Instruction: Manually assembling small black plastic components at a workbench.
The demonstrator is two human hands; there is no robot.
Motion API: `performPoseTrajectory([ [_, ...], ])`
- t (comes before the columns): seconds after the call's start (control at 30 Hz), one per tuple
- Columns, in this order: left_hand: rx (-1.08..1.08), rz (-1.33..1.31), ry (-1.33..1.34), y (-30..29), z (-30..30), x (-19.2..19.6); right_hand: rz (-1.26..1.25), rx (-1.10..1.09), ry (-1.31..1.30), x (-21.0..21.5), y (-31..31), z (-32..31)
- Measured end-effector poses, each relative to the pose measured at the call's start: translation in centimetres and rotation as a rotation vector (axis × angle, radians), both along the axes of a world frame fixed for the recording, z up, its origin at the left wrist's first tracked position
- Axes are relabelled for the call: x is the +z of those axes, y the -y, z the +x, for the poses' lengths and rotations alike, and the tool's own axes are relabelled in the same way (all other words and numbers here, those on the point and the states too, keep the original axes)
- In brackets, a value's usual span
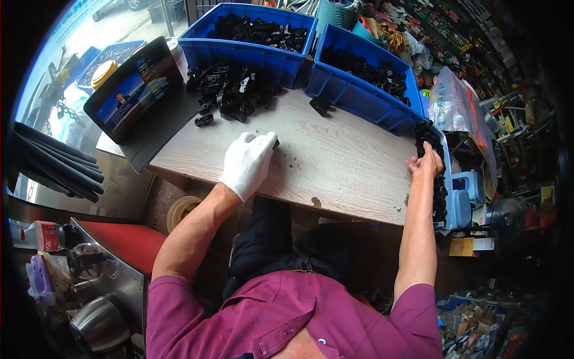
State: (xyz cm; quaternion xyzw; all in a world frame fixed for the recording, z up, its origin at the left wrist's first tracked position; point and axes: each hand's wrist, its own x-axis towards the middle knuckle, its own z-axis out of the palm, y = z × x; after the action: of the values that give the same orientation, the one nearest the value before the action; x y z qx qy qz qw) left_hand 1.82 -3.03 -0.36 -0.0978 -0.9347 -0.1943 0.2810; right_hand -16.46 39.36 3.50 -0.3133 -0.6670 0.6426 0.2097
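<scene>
My left hand (248, 160), in a white glove, is closed above the middle of the table. A small black part (276, 144) shows at its fingertips, mostly hidden by the glove. My right hand (427, 163) is bare and reaches past the table's right end, at a blue bin (448, 173) full of black plastic parts (440, 192). Its fingers look apart, and I make out nothing held in them. Beyond my left hand lies a heap of black plastic parts (236, 90), with one loose part (204, 120) at its near edge.
Two blue crates (245, 49) (359, 87) of black parts line the table's (347, 161) far side. One black part (321, 106) lies before the right crate. A tablet (134, 99) stands at the left. A metal kettle (101, 323) is at lower left.
</scene>
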Motion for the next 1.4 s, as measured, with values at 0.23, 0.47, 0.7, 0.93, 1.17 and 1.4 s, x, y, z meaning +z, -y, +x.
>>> performPoseTrajectory([
  [0.23, -0.018, 0.029, -0.004, -1.6, -1.4, -0.7, 0.001, 0.551, 0.113, -0.2, 11.3, 2.8],
  [0.47, -0.018, 0.139, 0.029, -2.2, -2.1, -0.7, 0.136, 0.773, 0.191, -1.6, 19.7, 2.0],
  [0.7, -0.006, 0.290, -0.047, -1.9, -2.4, -0.8, 0.316, 0.854, 0.204, -1.5, 23.3, 1.0],
  [0.93, 0.009, 0.608, -0.003, -1.4, -2.9, -0.8, 0.258, 0.889, 0.196, -1.7, 23.3, 1.7],
  [1.17, -0.029, 1.241, 0.090, -2.5, -6.4, -2.4, -0.222, 1.013, -0.005, -2.6, 23.7, 7.1],
  [1.4, -0.216, 1.606, 0.335, -4.6, -5.5, -0.4, -0.292, 1.020, -0.026, -3.8, 23.2, 8.6],
])
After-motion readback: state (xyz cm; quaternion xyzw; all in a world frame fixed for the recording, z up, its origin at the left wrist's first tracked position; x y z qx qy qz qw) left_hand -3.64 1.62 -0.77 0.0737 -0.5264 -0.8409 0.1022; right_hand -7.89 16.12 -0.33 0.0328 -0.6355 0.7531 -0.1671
